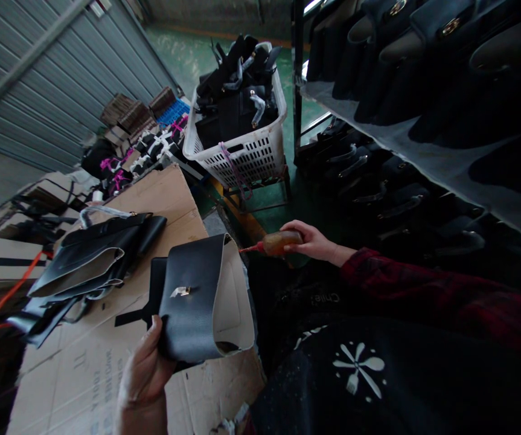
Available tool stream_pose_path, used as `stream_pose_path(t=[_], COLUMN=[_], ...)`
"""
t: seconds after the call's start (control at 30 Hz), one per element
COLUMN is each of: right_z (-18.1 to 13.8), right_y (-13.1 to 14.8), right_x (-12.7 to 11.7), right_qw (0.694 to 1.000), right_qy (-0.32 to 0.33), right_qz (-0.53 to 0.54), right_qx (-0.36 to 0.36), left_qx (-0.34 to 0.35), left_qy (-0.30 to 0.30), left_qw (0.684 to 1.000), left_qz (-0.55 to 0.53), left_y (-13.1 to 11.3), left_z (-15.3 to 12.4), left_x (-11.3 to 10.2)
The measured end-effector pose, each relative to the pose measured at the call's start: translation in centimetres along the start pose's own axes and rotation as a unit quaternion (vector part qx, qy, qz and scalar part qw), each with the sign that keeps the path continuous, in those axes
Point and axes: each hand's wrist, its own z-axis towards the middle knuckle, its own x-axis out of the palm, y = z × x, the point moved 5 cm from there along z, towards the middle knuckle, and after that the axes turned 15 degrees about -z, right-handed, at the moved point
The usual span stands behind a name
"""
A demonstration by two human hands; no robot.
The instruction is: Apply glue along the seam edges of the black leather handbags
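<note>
Two at once: gripping black bag (192,314) in fingers of left hand (147,371), lengthwise near to far, opening rightward; bottle (278,243) in fingers of right hand (314,243), with nozzle (255,246) toward bag.

Cardboard (52,374): stacked bags (88,257) left, bag (197,320) near right edge
Basket (251,157): beyond cardboard, loose bags (233,115) inside
Rack (337,99): right, shelved bags (441,66)

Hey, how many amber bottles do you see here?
1 amber bottle, held in the right hand, its tip pointing toward the black bag. Others may be hidden.
</note>
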Motion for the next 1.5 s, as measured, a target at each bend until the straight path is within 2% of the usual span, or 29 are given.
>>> stream_pose_path(t=[0.13, 0.33, 0.47, 0.63, 0.77, 0.87, 1.03, 1.17, 1.33, 1.5], right_z=[-0.5, -0.3, 0.4, 0.3, -0.3, -0.6, -1.3, -1.8, -1.3, -0.5], right_y=[-0.1, -0.1, -0.2, -0.8, -1.3, -1.3, -1.0, -0.9, -0.6, -0.5], right_x=[0.0, -0.2, 0.0, 0.6, 0.7, 0.7, 1.0, 0.7, -0.2, 0.2], right_qw=[1.000, 0.998, 0.998, 0.997, 0.994, 0.993, 0.992, 0.993, 0.993, 0.992], right_qy=[0.001, -0.015, -0.021, -0.002, 0.010, 0.019, 0.051, 0.032, -0.015, -0.005], right_qz=[0.017, 0.047, 0.051, 0.062, 0.076, 0.077, 0.076, 0.070, 0.065, 0.090], right_qx=[0.013, 0.039, 0.038, 0.055, 0.079, 0.086, 0.087, 0.094, 0.094, 0.091], left_qx=[-0.001, -0.019, -0.013, -0.029, -0.033, -0.025, 0.001, 0.014, 0.021, 0.020], left_qy=[-0.035, -0.015, -0.024, 0.030, 0.038, 0.018, -0.053, -0.096, -0.099, -0.090], left_qw=[0.999, 0.999, 0.999, 0.998, 0.997, 0.998, 0.998, 0.995, 0.994, 0.995], left_qz=[-0.015, -0.021, -0.016, -0.048, -0.059, -0.061, -0.034, -0.003, 0.026, 0.021], left_y=[0.2, 0.3, 0.3, 0.6, 0.7, 0.8, 0.8, 0.7, 0.7, 0.8], left_z=[-0.3, -0.4, -0.3, 0.5, 0.9, 0.7, -0.4, -1.2, -1.5, -1.0], left_x=[0.2, 0.4, 0.2, -0.5, -0.9, -0.5, 0.7, 1.6, 2.2, 1.5])
